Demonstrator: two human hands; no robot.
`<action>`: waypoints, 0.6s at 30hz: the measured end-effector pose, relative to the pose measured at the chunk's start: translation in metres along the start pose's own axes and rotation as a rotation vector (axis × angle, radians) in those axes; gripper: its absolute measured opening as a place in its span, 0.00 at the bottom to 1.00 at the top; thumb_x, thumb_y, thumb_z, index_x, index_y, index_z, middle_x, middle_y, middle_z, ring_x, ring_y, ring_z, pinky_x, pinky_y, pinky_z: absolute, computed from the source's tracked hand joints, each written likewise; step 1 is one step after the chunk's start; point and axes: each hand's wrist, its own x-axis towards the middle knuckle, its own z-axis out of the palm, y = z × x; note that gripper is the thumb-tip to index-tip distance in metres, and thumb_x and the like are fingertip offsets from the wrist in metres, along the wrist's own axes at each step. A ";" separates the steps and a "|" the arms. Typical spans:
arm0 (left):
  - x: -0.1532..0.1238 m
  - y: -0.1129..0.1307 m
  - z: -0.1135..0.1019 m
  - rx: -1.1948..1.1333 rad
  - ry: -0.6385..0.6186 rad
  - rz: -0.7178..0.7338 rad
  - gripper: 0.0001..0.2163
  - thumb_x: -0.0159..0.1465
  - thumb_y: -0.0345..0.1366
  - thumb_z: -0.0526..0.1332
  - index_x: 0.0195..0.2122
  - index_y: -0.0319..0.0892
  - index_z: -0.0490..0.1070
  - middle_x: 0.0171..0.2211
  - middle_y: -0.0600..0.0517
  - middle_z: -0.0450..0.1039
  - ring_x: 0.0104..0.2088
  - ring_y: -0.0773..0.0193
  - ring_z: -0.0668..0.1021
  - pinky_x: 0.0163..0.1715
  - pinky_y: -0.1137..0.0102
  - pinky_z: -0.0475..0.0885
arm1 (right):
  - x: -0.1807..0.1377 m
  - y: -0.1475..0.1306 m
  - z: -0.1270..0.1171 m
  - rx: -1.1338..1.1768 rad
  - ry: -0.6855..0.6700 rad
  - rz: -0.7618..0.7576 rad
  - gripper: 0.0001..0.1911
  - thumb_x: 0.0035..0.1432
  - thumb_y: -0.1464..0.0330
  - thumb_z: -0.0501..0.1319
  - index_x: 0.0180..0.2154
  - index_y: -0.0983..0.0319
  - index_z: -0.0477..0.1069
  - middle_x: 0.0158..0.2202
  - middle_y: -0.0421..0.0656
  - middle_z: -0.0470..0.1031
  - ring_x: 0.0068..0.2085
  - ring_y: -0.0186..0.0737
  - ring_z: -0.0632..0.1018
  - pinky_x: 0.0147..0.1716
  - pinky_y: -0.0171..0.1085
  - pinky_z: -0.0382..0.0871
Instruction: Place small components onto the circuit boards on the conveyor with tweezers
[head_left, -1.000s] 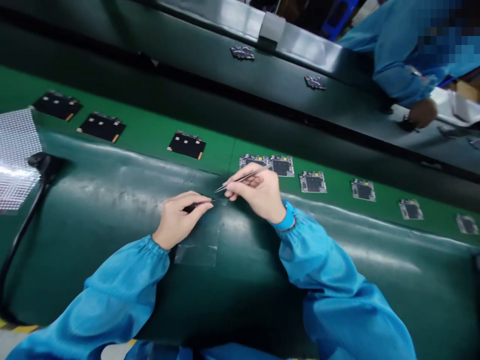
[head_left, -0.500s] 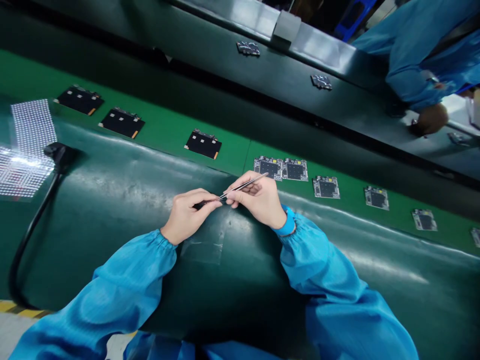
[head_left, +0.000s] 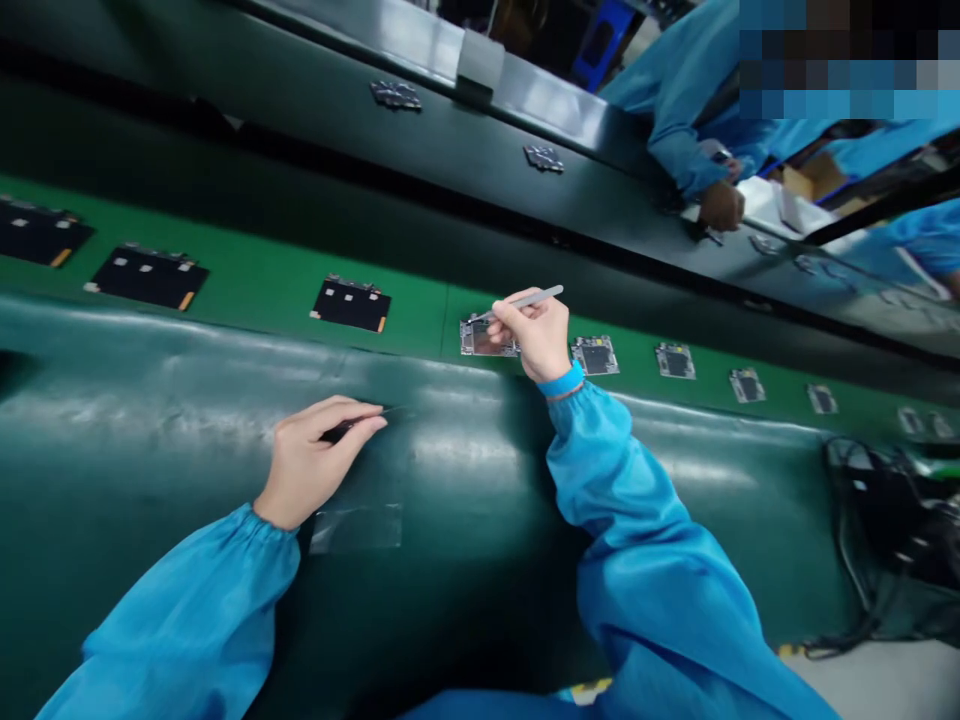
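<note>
My right hand (head_left: 538,335) is closed around silver tweezers (head_left: 536,298). Their tips point left and down onto a circuit board (head_left: 480,343) on the green strip; whether they touch it or pinch anything, I cannot tell. This board shows a brownish, shiny middle, and my fingers hide its right side. Lower left, over the dark green mat, my left hand (head_left: 319,455) pinches a small dark thing (head_left: 341,430), mostly hidden by the fingers, with a thin end poking out to the right. Below that hand lies a clear plastic sheet (head_left: 360,528).
Black-covered boards (head_left: 351,303) lie left along the green strip (head_left: 420,320); several bare boards (head_left: 675,360) continue right. Cables and a dark device (head_left: 900,520) sit at the right edge. Across the dark gap, a co-worker's hand (head_left: 722,206) is near more boards (head_left: 544,158).
My right hand with the tweezers has moved away from my left hand, up to the board on the strip. My left hand keeps its pinch. The view has swung right.
</note>
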 end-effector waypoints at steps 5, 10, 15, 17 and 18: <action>-0.003 -0.004 -0.002 0.026 -0.002 -0.009 0.04 0.65 0.39 0.69 0.36 0.47 0.83 0.37 0.53 0.84 0.36 0.61 0.84 0.39 0.67 0.78 | 0.024 0.022 -0.025 -0.040 0.070 0.056 0.19 0.47 0.59 0.77 0.29 0.64 0.72 0.22 0.42 0.78 0.21 0.36 0.79 0.18 0.30 0.76; -0.005 -0.004 -0.003 0.045 0.000 -0.005 0.03 0.64 0.38 0.70 0.35 0.48 0.83 0.37 0.55 0.84 0.36 0.63 0.83 0.39 0.68 0.77 | 0.023 0.029 -0.024 -0.084 0.066 0.128 0.16 0.51 0.62 0.75 0.31 0.63 0.72 0.20 0.41 0.78 0.19 0.36 0.78 0.17 0.31 0.76; -0.005 -0.004 -0.003 0.053 0.003 -0.018 0.02 0.64 0.38 0.70 0.35 0.48 0.83 0.37 0.55 0.83 0.36 0.63 0.83 0.38 0.68 0.77 | 0.021 0.029 -0.029 -0.082 0.057 0.125 0.13 0.53 0.65 0.74 0.31 0.64 0.71 0.20 0.41 0.78 0.18 0.36 0.78 0.16 0.32 0.76; -0.005 -0.005 -0.003 0.056 0.001 -0.023 0.02 0.64 0.38 0.70 0.35 0.48 0.83 0.37 0.55 0.83 0.36 0.63 0.83 0.38 0.68 0.77 | 0.020 0.028 -0.031 -0.081 0.052 0.120 0.13 0.53 0.66 0.74 0.31 0.64 0.72 0.20 0.41 0.77 0.18 0.36 0.78 0.16 0.31 0.75; -0.005 -0.006 -0.003 0.056 -0.003 -0.025 0.03 0.64 0.39 0.70 0.36 0.48 0.83 0.37 0.54 0.83 0.36 0.63 0.83 0.38 0.68 0.77 | 0.020 0.028 -0.032 -0.084 0.055 0.119 0.13 0.52 0.66 0.74 0.31 0.64 0.72 0.20 0.41 0.77 0.18 0.36 0.78 0.16 0.31 0.75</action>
